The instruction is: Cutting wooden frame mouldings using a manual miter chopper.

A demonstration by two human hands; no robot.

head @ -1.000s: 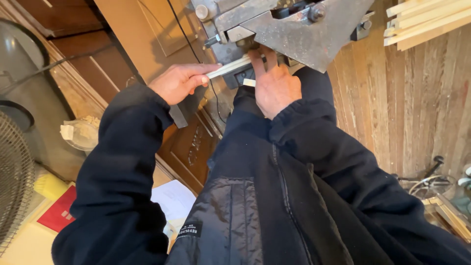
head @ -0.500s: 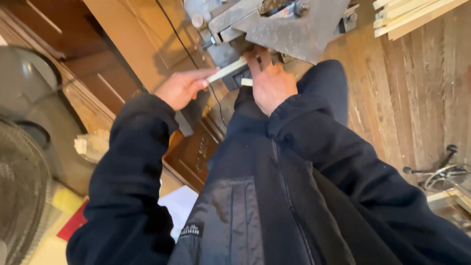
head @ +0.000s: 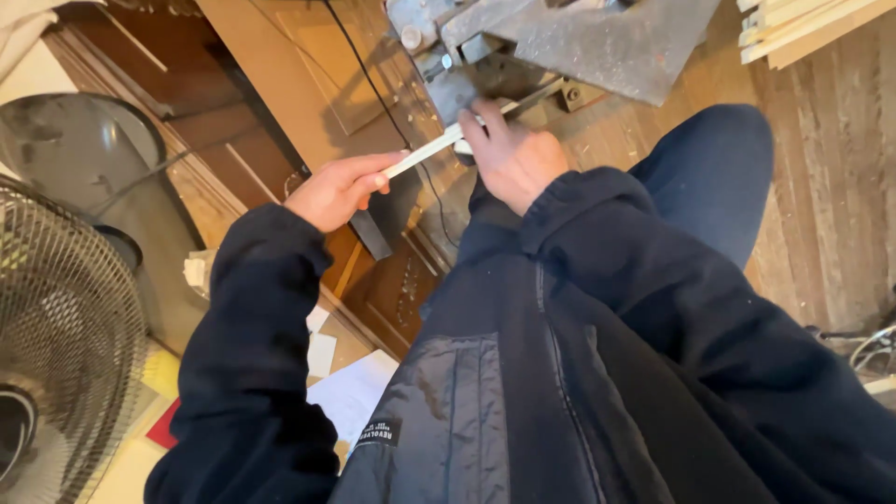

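Note:
My left hand [head: 341, 189] grips the near end of a thin pale wooden strip [head: 427, 151]. The strip runs up and to the right toward a grey metal machine [head: 597, 42] that sits on the wooden floor. My right hand [head: 511, 154] rests on the strip's far part, just below the machine's base, with fingers pressed down on it. The strip's far end is hidden behind my right hand and the machine. Dark sleeves cover both of my arms, and my blue-trousered knee [head: 714, 168] rises to the right of the right hand.
A wire-guard fan [head: 56, 345] stands at the left, with a grey round bin [head: 84, 159] behind it. Brown wooden panels [head: 308, 75] lie under the machine. Pale wood strips [head: 803, 28] are stacked top right. Papers [head: 350, 392] and cables [head: 873, 350] lie on the floor.
The view has shifted, so the machine now sits higher and further right. My left hand has drawn away from the machine to the left, showing more of the strip. Both hands still hold it.

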